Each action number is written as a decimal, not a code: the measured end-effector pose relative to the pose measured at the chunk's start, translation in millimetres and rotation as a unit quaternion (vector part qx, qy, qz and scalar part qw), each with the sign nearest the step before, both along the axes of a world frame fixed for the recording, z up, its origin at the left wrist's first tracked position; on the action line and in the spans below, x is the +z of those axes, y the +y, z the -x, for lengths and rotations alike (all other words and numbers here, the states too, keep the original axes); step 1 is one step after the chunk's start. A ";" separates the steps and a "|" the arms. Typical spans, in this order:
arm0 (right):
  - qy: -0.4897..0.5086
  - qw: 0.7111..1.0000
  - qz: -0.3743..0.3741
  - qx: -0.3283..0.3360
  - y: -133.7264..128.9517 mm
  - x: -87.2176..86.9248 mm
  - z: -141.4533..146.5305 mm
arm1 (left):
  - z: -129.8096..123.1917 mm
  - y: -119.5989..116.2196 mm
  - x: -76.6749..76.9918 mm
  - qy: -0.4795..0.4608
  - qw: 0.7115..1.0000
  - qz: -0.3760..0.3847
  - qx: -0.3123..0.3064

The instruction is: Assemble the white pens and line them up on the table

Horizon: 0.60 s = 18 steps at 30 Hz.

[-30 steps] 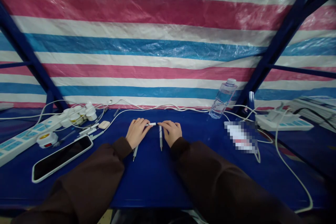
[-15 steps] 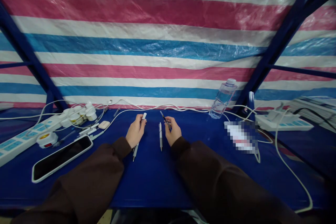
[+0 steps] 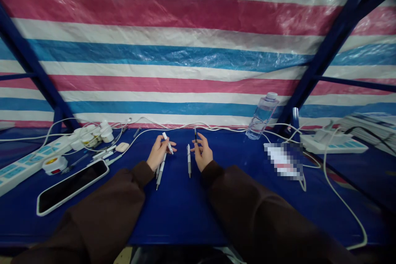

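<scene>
My left hand (image 3: 156, 155) pinches a short white stick-shaped piece (image 3: 168, 143) that tilts down to the right; I cannot tell its exact kind. Under and below that hand, white-and-grey pens (image 3: 160, 174) lie on the blue tabletop (image 3: 182, 210), partly hidden by it. Between my hands another white-and-grey pen (image 3: 189, 161) lies with its tip toward me. My right hand (image 3: 203, 154) grips a thin dark pen-like stick (image 3: 195, 134) that points up and away; its lower part is hidden by the fingers.
At left are a phone (image 3: 72, 187), a power strip (image 3: 40, 157) with plugs, and a white case (image 3: 122, 147). At right stand a water bottle (image 3: 262, 116) and another power strip (image 3: 337, 145). White cables (image 3: 213, 128) run along the back by the striped sheet (image 3: 185, 82).
The white piece in my left hand has swung from mostly hidden to lying across the fingers. In my right hand the dark stick has turned more upright.
</scene>
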State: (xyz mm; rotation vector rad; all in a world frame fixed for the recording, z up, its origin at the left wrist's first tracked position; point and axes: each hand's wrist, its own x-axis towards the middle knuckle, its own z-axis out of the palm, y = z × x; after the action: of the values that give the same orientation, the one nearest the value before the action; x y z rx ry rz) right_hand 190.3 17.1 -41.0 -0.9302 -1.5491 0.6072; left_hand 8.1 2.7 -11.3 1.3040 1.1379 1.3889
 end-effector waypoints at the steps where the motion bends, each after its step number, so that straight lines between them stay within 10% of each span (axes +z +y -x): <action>1: 0.004 1.000 0.001 0.001 0.1 -0.1 0.4 | -0.1 -0.3 0.7 -0.004 1.000 0.001 0.001; 18: 0.017 1.000 0.022 0.010 -1.5 2.8 1.5 | -2.5 -1.8 3.4 -0.029 1.000 -0.009 0.005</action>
State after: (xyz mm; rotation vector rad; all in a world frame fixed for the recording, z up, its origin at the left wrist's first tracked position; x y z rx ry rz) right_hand 188.8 15.6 -38.2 -0.9334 -1.5209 0.6698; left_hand 10.5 0.9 -7.9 1.2648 1.0970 1.4366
